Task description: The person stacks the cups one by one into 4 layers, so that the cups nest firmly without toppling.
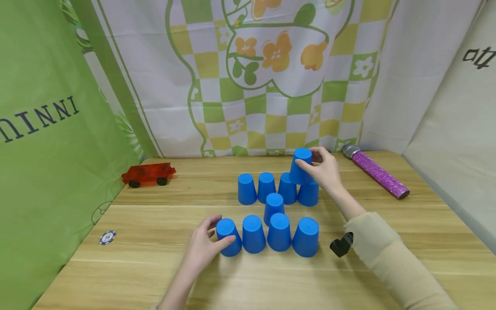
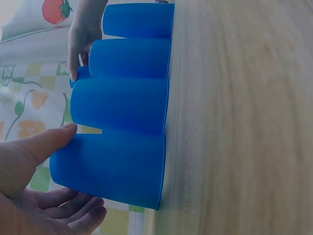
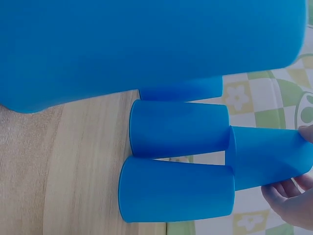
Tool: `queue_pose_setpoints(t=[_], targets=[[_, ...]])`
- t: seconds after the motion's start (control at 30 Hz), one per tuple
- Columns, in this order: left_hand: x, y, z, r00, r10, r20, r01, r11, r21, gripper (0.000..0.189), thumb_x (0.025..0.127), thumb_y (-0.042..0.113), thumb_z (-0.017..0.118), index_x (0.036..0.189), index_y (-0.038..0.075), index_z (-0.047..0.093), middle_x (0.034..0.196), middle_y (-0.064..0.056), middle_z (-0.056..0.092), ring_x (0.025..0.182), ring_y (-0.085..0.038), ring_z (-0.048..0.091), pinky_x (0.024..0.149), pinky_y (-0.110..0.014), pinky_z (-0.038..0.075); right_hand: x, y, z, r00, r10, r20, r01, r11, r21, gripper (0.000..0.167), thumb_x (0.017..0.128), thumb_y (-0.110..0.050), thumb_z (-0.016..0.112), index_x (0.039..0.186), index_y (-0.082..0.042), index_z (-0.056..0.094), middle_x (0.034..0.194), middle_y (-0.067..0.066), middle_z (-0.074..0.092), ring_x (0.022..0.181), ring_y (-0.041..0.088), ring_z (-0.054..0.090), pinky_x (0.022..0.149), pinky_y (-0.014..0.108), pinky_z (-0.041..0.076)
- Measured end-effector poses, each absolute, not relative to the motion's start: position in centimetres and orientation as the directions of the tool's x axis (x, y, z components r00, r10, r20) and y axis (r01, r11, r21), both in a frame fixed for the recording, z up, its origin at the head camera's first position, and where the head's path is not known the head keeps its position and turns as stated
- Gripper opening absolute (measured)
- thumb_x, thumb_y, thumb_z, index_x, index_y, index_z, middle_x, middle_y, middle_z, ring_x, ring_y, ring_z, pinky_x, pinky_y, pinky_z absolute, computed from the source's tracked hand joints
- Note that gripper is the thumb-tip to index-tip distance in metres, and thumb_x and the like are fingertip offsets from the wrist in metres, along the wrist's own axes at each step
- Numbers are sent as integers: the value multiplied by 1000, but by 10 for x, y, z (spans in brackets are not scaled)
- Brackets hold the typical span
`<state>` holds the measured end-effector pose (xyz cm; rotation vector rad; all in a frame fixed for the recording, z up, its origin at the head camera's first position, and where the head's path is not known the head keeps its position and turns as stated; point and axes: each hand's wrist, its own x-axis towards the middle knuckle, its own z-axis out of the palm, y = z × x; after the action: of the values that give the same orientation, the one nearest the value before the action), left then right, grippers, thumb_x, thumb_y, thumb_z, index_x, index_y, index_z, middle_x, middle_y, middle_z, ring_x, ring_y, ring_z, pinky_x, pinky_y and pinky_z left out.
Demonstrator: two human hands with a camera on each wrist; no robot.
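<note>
Big wooden table [image 1: 139, 232], sparkly purple mic [image 1: 379, 174] over on the right. The right hand [image 1: 324, 170] pinches a blue cup [image 1: 297, 174] at the tops of the back row's right-end pair [image 1: 308, 196]. Left hand's [image 1: 203, 245] got thumb and fingers around the front row's leftmost cup [image 1: 226, 227]. Tiny poker chip [image 1: 107, 237] sits far left.

Left grip [image 1: 203, 244] curled, low — right grip [image 1: 326, 170] pinching, raised, farther forward

Beige right sleeve [image 1: 391, 254] with black wrist camera [image 1: 341, 245]
</note>
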<state>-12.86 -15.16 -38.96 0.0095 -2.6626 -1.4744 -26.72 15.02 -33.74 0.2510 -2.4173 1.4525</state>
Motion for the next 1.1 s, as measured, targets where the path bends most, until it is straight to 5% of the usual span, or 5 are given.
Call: queue_pose_setpoints(t=[1.1], targets=[[-123, -161, -376, -987, -117, 106, 43, 447, 893, 52, 76, 19, 79, 120, -2, 58, 119, -18, 62, 113, -34, 58, 97, -48, 48, -246, 173, -325, -958, 28, 285, -245, 435, -866, 65, 87, -35, 66, 133, 4, 40, 131, 25, 48, 122, 39, 46, 106, 50, 39]])
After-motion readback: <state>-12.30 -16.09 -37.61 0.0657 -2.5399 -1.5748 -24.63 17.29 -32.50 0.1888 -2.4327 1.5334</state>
